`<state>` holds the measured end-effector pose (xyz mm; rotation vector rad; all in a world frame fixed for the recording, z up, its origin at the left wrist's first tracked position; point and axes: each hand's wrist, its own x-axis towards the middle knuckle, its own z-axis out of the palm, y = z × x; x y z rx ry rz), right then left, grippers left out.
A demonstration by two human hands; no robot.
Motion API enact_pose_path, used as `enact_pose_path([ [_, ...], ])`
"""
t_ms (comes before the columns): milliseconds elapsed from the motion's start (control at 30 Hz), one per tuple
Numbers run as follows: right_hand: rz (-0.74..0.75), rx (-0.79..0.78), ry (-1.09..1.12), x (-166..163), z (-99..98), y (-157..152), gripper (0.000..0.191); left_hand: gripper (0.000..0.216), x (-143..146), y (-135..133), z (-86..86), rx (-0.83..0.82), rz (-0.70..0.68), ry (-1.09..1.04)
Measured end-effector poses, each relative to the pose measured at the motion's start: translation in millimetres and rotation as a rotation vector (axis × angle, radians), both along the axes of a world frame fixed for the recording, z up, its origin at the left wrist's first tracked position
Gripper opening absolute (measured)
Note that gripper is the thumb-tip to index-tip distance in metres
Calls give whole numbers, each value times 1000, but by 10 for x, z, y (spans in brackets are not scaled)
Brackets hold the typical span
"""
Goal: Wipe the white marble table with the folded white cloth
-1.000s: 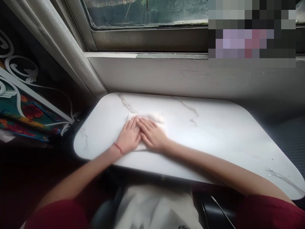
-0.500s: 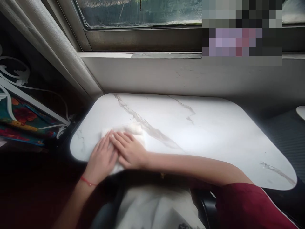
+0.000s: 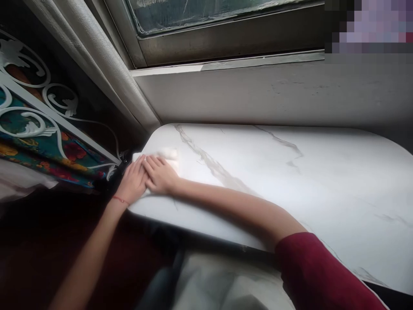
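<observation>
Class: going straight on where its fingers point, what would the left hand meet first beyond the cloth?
The left hand would probably meet the pale curtain past the far edge of the white table, though depth is unclear.

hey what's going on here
A person has the left grip and right grip side by side, palms down, on a white cloth. The cloth lies at the left end of a white, marble-patterned table below a window. White scrollwork stands beyond that end.
</observation>
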<state>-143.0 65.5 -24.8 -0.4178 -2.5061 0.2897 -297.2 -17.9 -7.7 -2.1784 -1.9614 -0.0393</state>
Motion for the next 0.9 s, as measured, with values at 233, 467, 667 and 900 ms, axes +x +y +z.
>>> enact_pose_path([
  [233, -87, -10, -13, -106, -7, 676, 58, 61, -38, 820, 35, -41, 23, -58],
  [467, -180, -40, -21, -17, -43, 1323, 55, 58, 91, 1574, 31, -56, 3, -82],
  [667, -246, -70, -31, 97, -37, 1741, 51, 58, 174, 2091, 8, -46, -70, -101],
  [900, -223, -117, -41, 184, 0, 2019, 57, 52, 186, 2397, -55, -2, -73, -137],
])
